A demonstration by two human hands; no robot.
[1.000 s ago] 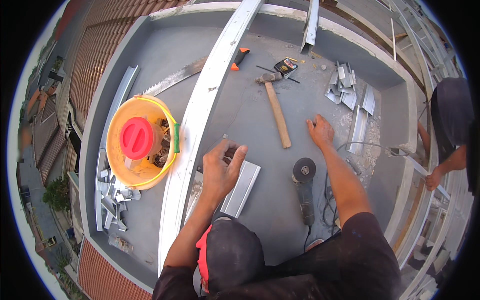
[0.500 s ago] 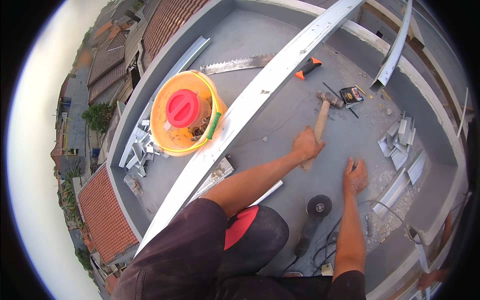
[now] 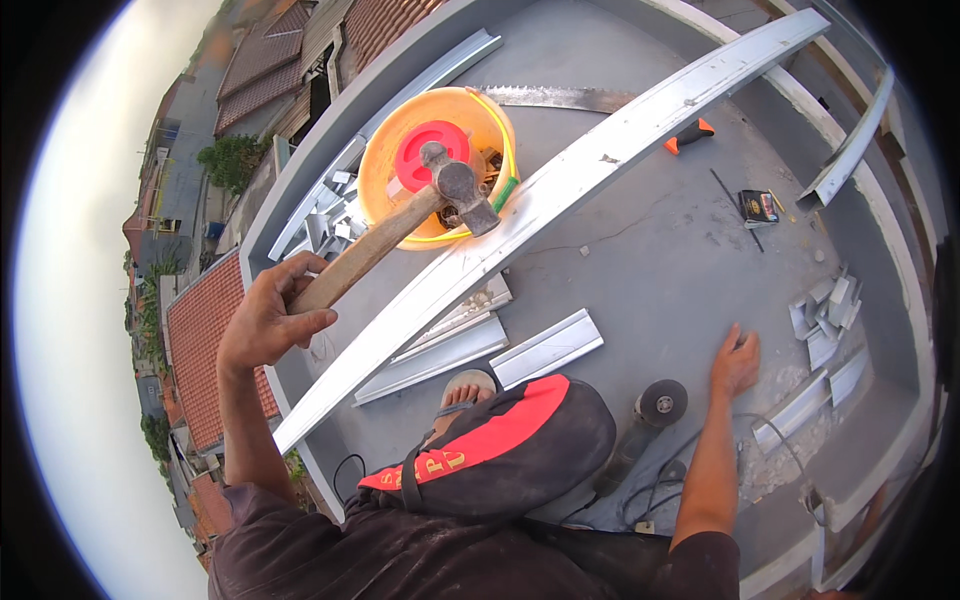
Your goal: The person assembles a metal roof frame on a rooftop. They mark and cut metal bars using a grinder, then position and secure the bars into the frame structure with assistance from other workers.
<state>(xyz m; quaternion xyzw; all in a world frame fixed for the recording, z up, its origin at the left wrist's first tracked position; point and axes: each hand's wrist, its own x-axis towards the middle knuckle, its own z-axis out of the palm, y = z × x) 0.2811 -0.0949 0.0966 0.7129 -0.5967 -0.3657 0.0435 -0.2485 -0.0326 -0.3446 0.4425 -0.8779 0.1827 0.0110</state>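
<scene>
My left hand (image 3: 268, 318) grips the wooden handle of a hammer (image 3: 385, 245), raised over the left side with its steel head in front of the orange bucket (image 3: 375, 165). In the bucket sits a container with a red lid (image 3: 425, 145), partly hidden by the hammer. A long white metal channel (image 3: 600, 160) crosses diagonally under the hammer head. Low over the grey floor, my right hand (image 3: 735, 368) is closed, its fingers curled; whatever they hold, if anything, is hidden. The angle grinder (image 3: 640, 430) lies left of it, beside my knee.
Short metal channel pieces (image 3: 548, 348) lie by my sandalled foot. A hand saw (image 3: 560, 97) rests behind the long channel. Metal offcuts (image 3: 828, 305), a small black box (image 3: 757, 208) and rubble (image 3: 780, 470) are at the right. A low wall (image 3: 885, 270) rims the floor; rooftops lie beyond the left edge.
The hammer has come up from the floor and swung left in my left hand, over the long channel. My right hand has curled its fingers. The view has shifted.
</scene>
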